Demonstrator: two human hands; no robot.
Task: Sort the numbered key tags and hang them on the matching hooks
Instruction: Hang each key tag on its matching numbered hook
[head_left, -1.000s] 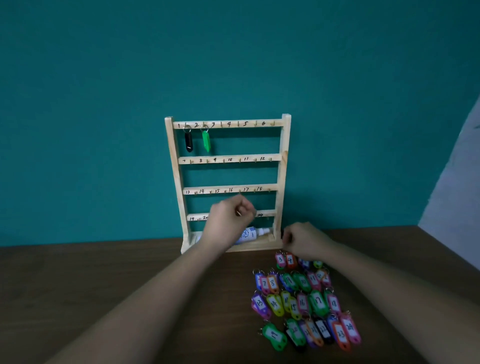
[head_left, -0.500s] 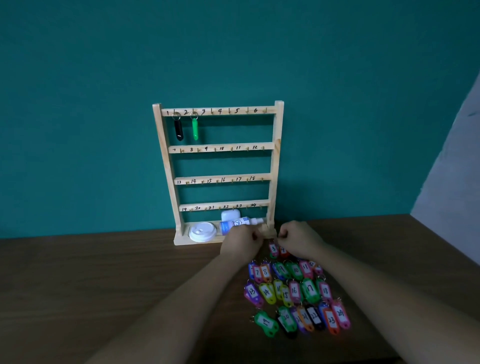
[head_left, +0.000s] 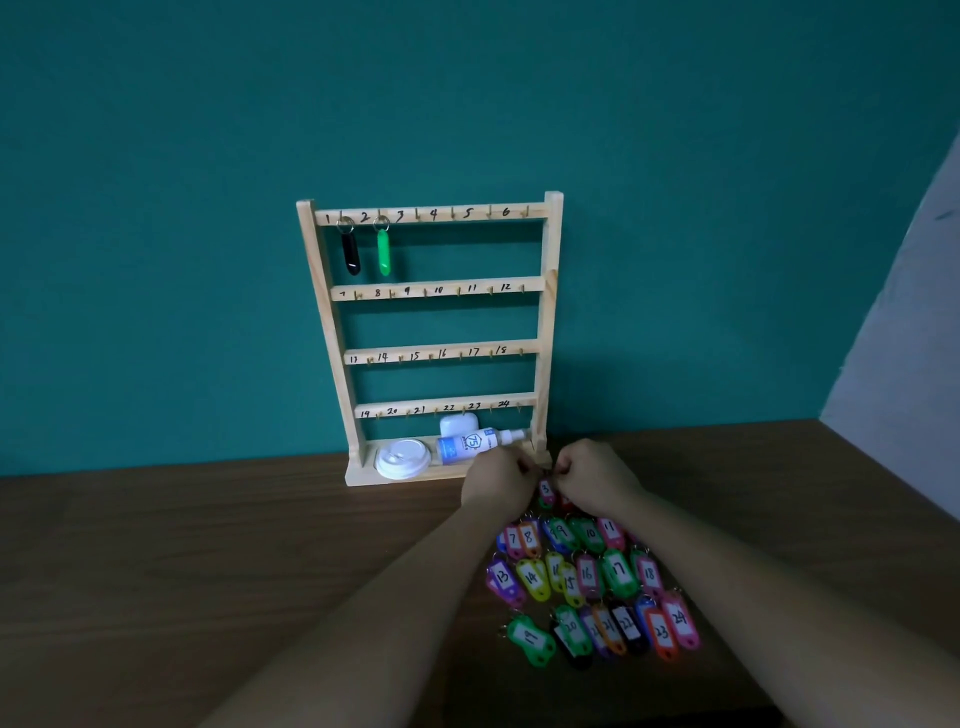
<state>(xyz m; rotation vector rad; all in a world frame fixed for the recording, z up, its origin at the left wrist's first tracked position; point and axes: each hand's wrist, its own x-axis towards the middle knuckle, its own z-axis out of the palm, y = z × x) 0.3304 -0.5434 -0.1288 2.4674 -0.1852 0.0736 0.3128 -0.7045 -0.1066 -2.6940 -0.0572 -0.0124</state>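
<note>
A wooden key rack (head_left: 550, 322) stands against the wall, its four rails numbered 1 to 24. A black tag (head_left: 351, 253) hangs on hook 1 and a green tag (head_left: 383, 251) on hook 2. Several coloured numbered tags (head_left: 587, 592) lie in rows on the table in front of the rack's right end. My left hand (head_left: 497, 483) and my right hand (head_left: 595, 478) meet just above the pile, fingers curled. Between them hangs the tag numbered 3 (head_left: 545, 491), pinched at its top by both hands; its ring is hidden.
The rack's base tray holds a white cup lid (head_left: 403, 458), a spray bottle (head_left: 475, 442) lying on its side and a small white case (head_left: 458, 423). The brown table (head_left: 208, 545) meets a teal wall; a pale wall (head_left: 904, 338) rises at the right.
My left hand came down from the rack's lowest rail to the table and met my right hand at the top of the pile. The tag numbered 3 now hangs between them.
</note>
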